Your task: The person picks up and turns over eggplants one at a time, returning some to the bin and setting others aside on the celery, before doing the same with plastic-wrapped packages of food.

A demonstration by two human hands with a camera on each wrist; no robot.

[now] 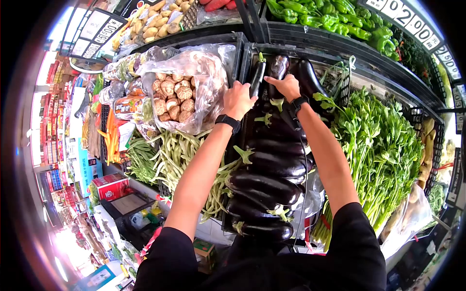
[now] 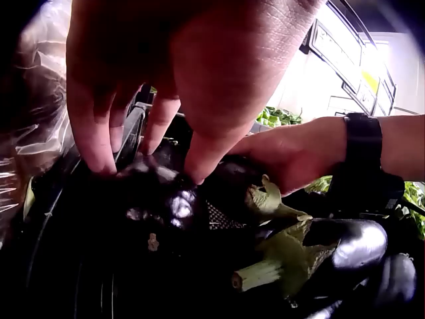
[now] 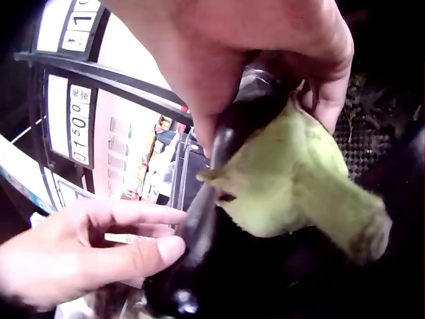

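My left hand (image 1: 238, 101) is at the far left corner of a crate of dark purple eggplants. Its thumb and fingers hold a slim eggplant (image 1: 258, 75) standing along the crate's side, whose glossy rounded end (image 2: 163, 189) shows below the fingertips in the left wrist view. Beside it, my right hand (image 1: 286, 88) grips another eggplant (image 1: 279, 65), thumb on one side and fingers on the other. The pale green cap (image 3: 272, 176) and cut stem of that eggplant point toward the right wrist camera. Several more eggplants (image 1: 272, 160) lie crosswise in a row nearer my body.
Left of the crate are a plastic bag of mushrooms (image 1: 177, 97) and long green beans (image 1: 182, 153). Leafy celery (image 1: 378, 145) is piled on the right. Behind a black crate rim (image 1: 310, 36) lie green peppers (image 1: 335, 17). Price signs (image 1: 405, 19) hang at the upper right.
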